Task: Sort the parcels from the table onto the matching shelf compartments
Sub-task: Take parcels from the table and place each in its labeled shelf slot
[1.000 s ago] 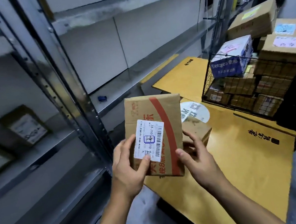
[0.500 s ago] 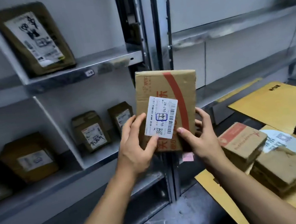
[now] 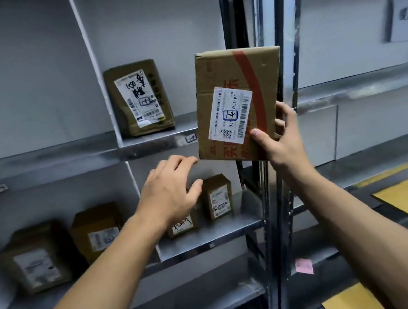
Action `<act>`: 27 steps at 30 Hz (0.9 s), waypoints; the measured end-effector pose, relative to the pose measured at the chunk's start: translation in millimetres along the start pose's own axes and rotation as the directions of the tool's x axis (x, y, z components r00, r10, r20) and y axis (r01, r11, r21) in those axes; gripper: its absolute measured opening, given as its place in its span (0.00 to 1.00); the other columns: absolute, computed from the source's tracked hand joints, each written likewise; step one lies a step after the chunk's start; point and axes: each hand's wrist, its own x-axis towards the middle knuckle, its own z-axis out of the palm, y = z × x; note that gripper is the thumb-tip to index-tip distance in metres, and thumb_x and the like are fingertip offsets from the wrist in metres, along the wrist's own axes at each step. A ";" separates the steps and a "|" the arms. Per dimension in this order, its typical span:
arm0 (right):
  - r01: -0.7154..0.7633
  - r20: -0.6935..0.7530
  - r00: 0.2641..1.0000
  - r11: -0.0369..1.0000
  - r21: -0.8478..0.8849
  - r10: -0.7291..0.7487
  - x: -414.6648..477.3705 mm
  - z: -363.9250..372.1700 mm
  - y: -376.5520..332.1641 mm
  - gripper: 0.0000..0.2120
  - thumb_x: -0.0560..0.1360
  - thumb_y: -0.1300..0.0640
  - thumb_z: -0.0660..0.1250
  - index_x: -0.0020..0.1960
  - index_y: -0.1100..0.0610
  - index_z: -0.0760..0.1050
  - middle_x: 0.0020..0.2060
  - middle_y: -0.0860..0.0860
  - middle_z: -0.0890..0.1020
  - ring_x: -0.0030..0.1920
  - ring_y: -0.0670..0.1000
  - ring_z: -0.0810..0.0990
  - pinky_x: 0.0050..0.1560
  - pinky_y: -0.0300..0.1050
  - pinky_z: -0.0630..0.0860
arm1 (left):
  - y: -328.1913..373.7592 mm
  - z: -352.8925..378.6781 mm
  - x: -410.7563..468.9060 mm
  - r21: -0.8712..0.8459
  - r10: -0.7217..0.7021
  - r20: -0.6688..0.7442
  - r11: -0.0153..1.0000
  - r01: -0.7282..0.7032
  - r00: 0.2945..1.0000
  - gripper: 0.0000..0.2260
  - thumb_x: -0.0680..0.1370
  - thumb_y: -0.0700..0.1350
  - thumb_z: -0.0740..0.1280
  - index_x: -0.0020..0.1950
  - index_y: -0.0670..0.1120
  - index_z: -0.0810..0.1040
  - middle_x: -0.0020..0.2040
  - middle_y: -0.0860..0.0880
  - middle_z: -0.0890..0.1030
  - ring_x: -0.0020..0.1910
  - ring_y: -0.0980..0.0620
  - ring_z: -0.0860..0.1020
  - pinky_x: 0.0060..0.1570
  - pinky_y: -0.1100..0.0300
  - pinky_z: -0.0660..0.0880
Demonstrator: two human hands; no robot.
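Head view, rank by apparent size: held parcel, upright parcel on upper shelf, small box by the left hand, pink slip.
1. held parcel (nearest the camera, so its true size is unsure)
2. upright parcel
3. small box
4. pink slip

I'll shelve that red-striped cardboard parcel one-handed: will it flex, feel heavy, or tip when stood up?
Probably stiff: the red-striped parcel shows flat faces and straight edges though the right hand grips only its lower corner. Likely light for its size, since that one hand holds it upright. Stood on end it might tip, looking tall and slim.
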 end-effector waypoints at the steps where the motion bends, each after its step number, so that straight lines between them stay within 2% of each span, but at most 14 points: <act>1: 0.004 0.000 1.000 1.000 0.010 -0.004 10.8 4.4 -1.5 0.34 0.69 0.43 0.74 0.70 0.36 0.62 0.60 0.47 0.78 0.59 0.50 0.81 0.56 0.58 0.81 | -3.2 -2.7 6.4 0.029 0.009 0.018 1.000 -0.010 1.000 0.23 0.78 0.56 0.61 0.71 0.51 0.68 0.66 0.51 0.72 0.62 0.48 0.70 0.63 0.51 0.68; 5: 0.042 0.033 0.998 0.996 0.078 -0.044 53.5 20.5 -6.1 0.31 0.74 0.50 0.74 0.69 0.37 0.62 0.61 0.52 0.77 0.58 0.51 0.81 0.57 0.57 0.81 | -13.5 -12.9 31.6 0.108 0.041 0.008 0.993 -0.042 0.999 0.23 0.78 0.56 0.61 0.72 0.52 0.67 0.67 0.51 0.71 0.65 0.49 0.69 0.65 0.52 0.66; 9: 0.071 0.081 0.993 0.988 0.138 -0.082 95.3 31.1 -7.3 0.30 0.76 0.56 0.73 0.71 0.42 0.61 0.59 0.48 0.76 0.59 0.50 0.79 0.57 0.54 0.81 | -26.5 -20.1 54.8 0.134 0.047 -0.024 0.990 -0.043 0.999 0.23 0.78 0.56 0.61 0.72 0.52 0.67 0.66 0.52 0.72 0.65 0.50 0.70 0.66 0.52 0.67; 13: 0.093 0.125 0.987 0.990 0.106 -0.106 131.6 40.3 -0.7 0.30 0.76 0.55 0.73 0.71 0.43 0.61 0.59 0.47 0.75 0.62 0.45 0.76 0.56 0.50 0.81 | -36.8 -20.3 75.3 0.161 0.025 -0.028 0.987 -0.020 0.999 0.21 0.78 0.55 0.61 0.71 0.53 0.68 0.65 0.53 0.73 0.64 0.51 0.70 0.64 0.53 0.68; 17: 0.039 0.191 0.979 0.991 0.127 -0.063 158.1 52.4 14.8 0.31 0.76 0.54 0.73 0.71 0.41 0.60 0.62 0.48 0.74 0.64 0.47 0.74 0.55 0.54 0.81 | -42.4 -16.3 92.1 0.185 0.004 -0.041 0.983 0.004 0.999 0.21 0.78 0.56 0.59 0.70 0.52 0.70 0.65 0.52 0.74 0.63 0.50 0.71 0.64 0.52 0.68; 20: 0.026 0.245 0.968 0.993 0.114 -0.053 173.2 62.1 26.6 0.31 0.76 0.54 0.73 0.70 0.40 0.59 0.60 0.46 0.75 0.63 0.47 0.75 0.58 0.53 0.79 | -46.6 -10.1 103.2 0.204 -0.011 -0.041 0.979 0.019 0.999 0.22 0.77 0.57 0.57 0.70 0.51 0.70 0.64 0.52 0.74 0.63 0.49 0.72 0.64 0.52 0.68; 23: 0.020 0.291 0.956 0.998 0.060 -0.036 182.2 70.7 35.4 0.33 0.77 0.54 0.72 0.74 0.43 0.57 0.59 0.43 0.75 0.58 0.44 0.77 0.60 0.51 0.79 | -51.7 -2.8 111.7 0.195 -0.017 -0.059 0.980 0.029 0.998 0.23 0.76 0.58 0.55 0.68 0.51 0.72 0.63 0.51 0.75 0.61 0.48 0.73 0.63 0.53 0.68; 27: 0.056 0.290 0.957 0.995 -0.084 -0.030 191.9 76.2 45.1 0.36 0.77 0.52 0.71 0.78 0.46 0.55 0.68 0.50 0.73 0.66 0.51 0.74 0.67 0.55 0.74 | -54.3 4.8 119.7 0.137 -0.022 -0.091 0.990 0.035 0.996 0.25 0.75 0.59 0.53 0.67 0.50 0.73 0.61 0.52 0.76 0.61 0.50 0.73 0.64 0.53 0.68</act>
